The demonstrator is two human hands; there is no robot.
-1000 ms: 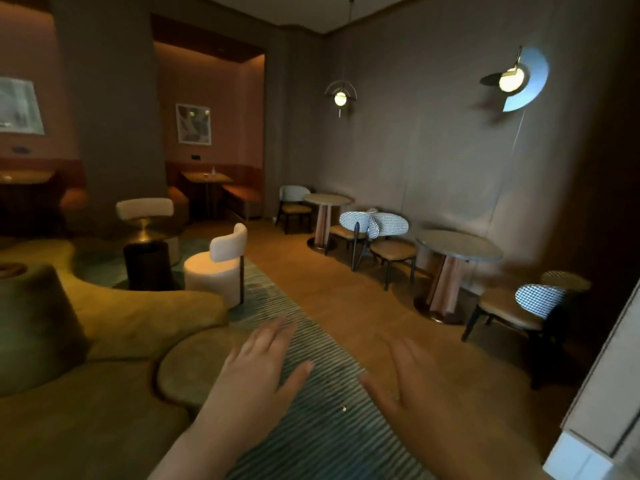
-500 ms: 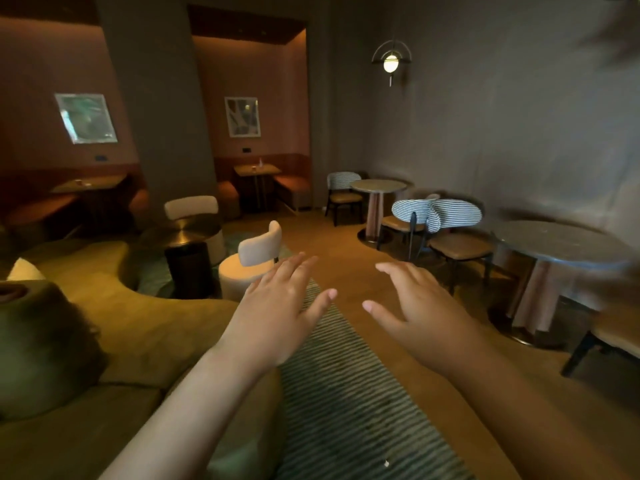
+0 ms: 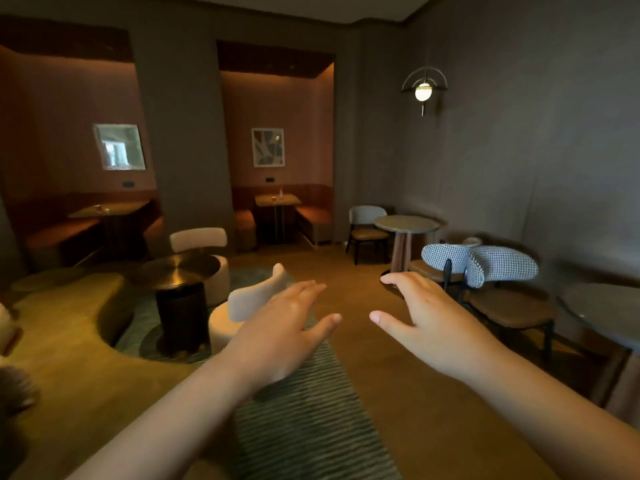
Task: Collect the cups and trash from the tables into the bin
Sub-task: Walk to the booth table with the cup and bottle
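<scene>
Dim lounge; my left hand (image 3: 277, 327) and right hand (image 3: 433, 323) spread, empty; cup (image 3: 98, 208) on far-left booth table (image 3: 107, 209), left nearer.

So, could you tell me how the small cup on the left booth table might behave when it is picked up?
The cup looks small and upright, so it is probably light and may tip if nudged. It is too far and blurred to judge material or contents. Both hands, left and right, are open and empty.
</scene>
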